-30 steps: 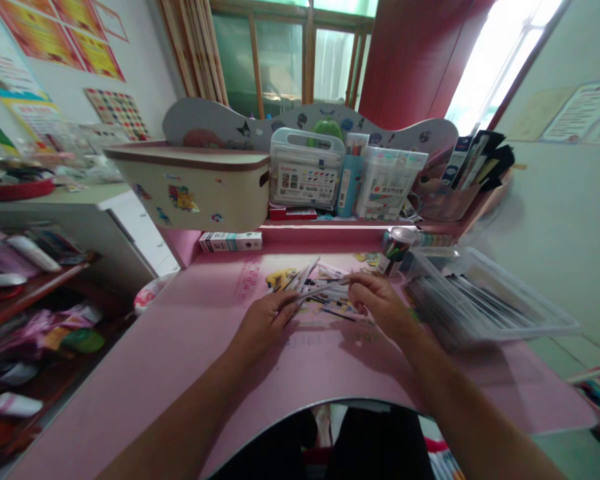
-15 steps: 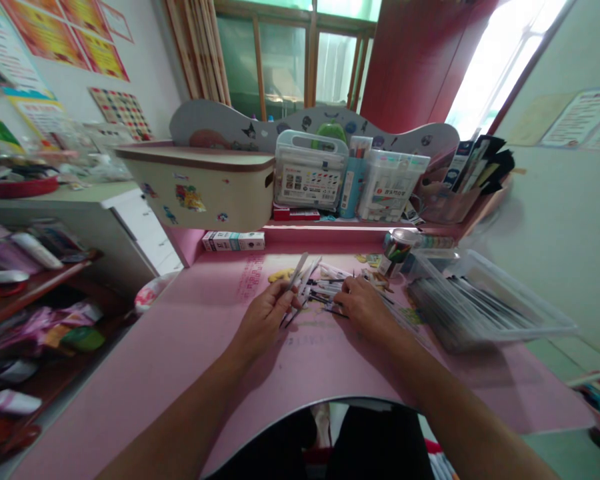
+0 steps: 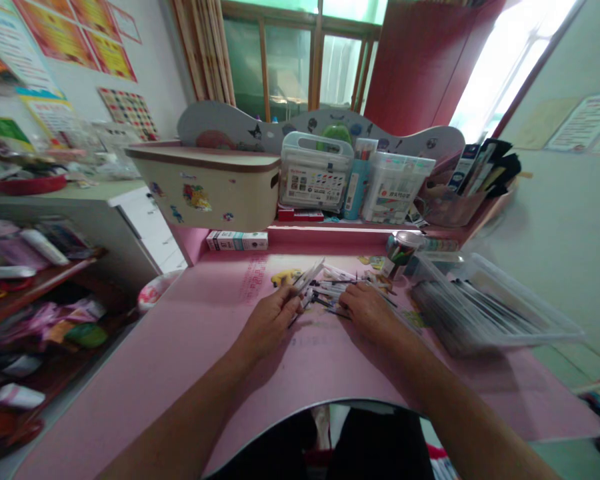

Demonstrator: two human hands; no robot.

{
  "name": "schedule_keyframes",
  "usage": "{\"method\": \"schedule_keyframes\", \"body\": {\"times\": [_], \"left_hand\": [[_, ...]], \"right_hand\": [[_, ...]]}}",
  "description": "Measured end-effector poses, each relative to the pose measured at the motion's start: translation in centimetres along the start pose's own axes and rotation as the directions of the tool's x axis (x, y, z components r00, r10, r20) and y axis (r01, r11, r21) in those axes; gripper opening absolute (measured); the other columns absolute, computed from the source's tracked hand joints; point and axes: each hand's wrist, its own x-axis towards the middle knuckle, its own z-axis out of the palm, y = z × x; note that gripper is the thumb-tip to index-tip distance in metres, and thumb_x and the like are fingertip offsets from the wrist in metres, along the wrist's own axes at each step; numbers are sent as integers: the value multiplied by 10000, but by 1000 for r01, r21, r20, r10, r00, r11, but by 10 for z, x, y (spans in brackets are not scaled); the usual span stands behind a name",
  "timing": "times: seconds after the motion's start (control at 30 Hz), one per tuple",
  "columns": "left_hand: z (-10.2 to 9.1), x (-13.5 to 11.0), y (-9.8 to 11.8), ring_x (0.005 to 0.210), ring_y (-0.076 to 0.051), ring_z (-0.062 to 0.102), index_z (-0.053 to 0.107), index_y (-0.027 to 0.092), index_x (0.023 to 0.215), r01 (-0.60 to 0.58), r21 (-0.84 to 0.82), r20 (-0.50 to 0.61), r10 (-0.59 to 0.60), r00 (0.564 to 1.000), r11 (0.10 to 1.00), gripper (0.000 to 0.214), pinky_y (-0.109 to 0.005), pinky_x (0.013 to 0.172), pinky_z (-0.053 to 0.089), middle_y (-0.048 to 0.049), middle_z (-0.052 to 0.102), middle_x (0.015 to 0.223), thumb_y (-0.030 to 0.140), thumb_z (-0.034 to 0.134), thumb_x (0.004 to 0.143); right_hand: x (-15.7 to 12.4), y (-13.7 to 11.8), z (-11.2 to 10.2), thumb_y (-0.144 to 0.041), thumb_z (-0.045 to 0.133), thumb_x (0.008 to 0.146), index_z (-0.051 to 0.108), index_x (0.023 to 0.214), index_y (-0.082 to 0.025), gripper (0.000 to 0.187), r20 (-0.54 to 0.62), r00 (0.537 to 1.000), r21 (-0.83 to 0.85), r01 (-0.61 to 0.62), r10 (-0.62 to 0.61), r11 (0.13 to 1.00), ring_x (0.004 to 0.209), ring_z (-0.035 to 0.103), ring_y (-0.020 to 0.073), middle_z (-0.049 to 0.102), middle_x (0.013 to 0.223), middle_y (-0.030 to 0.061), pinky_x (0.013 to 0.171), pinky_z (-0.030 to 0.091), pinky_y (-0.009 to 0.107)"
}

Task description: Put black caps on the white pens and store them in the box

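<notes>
My left hand (image 3: 271,315) is closed around a small bunch of slim white pens (image 3: 311,272), which slant up and away from the thumb and fingers. Beside it, a loose heap of thin pens (image 3: 333,288), white with dark tips, is spread on the pink desk. My right hand (image 3: 367,303) rests at the heap's right side, its fingers curled down among the pens. What lies under those fingertips is hidden. Just behind the left hand's fingers sits a small yellow object (image 3: 284,277).
A clear plastic bin (image 3: 525,320) of dark slim items stands to the right, near a jar of pens (image 3: 403,250). A lidded cream box (image 3: 210,190), a carry case (image 3: 314,175) and a marker box (image 3: 397,187) line the shelf. A small carton (image 3: 237,241) lies below.
The pen that stuck up apart in my left hand now lies closer along the others. My right hand stays over the heap. The whole view has shifted slightly.
</notes>
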Motion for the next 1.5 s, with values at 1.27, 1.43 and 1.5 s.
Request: {"method": "schedule_keyframes", "body": {"times": [1.27,1.43,1.5], "left_hand": [[5,-6,1,910,-209,651,708,218,1012,-152,235,187,109,976,960,274,-294,803,448,-45,740,977,211,457,902],[6,-7,3,935,-211,655,716,214,1025,-154,237,178,113,978,959,282,-293,826,456,-51,747,1000,213,460,905],[5,-7,3,938,-217,655,720,214,1033,-152,255,177,108,978,955,291,-300,831,457,-54,749,998,226,455,913]], "right_hand": [[3,-14,-17,-264,684,670,596,811,-205,176,-25,912,986,-45,409,162,650,525,124,569,738,-21,600,433,259],[2,-11,-18,-251,686,668,607,795,-199,159,-51,912,983,-26,406,182,665,539,127,578,732,-19,619,442,260],[1,-10,-18,-255,684,671,605,797,-199,159,-63,915,980,-18,398,197,666,539,129,579,728,-19,619,441,261]]}}
